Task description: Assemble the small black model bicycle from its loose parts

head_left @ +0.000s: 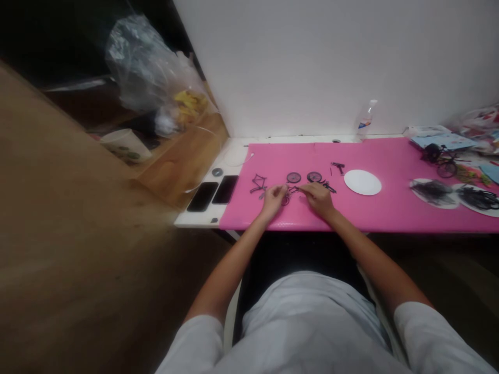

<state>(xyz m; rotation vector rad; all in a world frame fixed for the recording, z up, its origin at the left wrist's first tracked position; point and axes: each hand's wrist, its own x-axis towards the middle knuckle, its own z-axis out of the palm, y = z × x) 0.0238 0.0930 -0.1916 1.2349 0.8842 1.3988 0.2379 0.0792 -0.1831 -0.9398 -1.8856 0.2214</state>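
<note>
Between my hands is a small dark model bicycle part, thin and frame-like. My left hand pinches its left side, and my right hand pinches its right side; the fingertips hide much of it. Just beyond my hands lie two small spoked model wheels, a left wheel and a right wheel. A dark model bicycle frame rests left of my left hand. Other thin dark pieces lie right beside my right hand.
The pink mat covers the table. Right of my hands are a small black tool, a white disc and plates of black parts. An assembled model bicycle stands far right. Two phones lie left; a bottle stands behind.
</note>
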